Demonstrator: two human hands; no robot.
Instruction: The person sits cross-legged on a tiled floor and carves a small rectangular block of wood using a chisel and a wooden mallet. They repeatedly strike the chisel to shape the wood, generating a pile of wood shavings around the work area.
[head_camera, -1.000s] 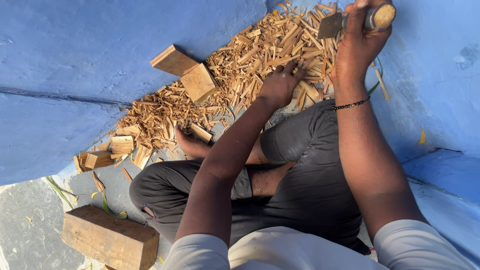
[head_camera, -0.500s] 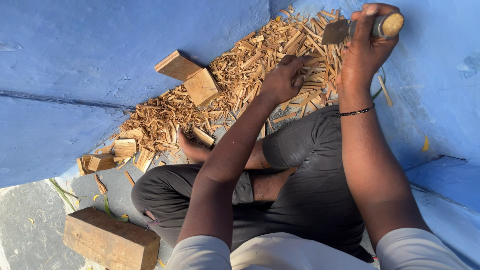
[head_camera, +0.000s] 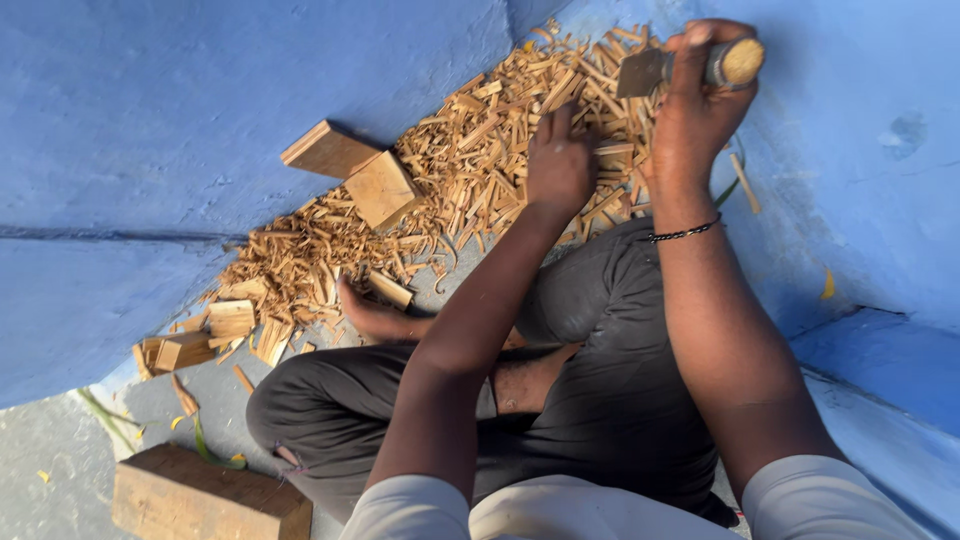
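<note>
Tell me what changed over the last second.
The right hand, gripping the wooden-handled chopping tool, dropped slightly toward the wood chips. The left hand slid a little farther onto the pile. The wooden blocks and crossed legs stayed put.

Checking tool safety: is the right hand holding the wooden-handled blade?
Yes, the right hand is closed around the wooden-handled blade, raised above the wood chips.
</note>
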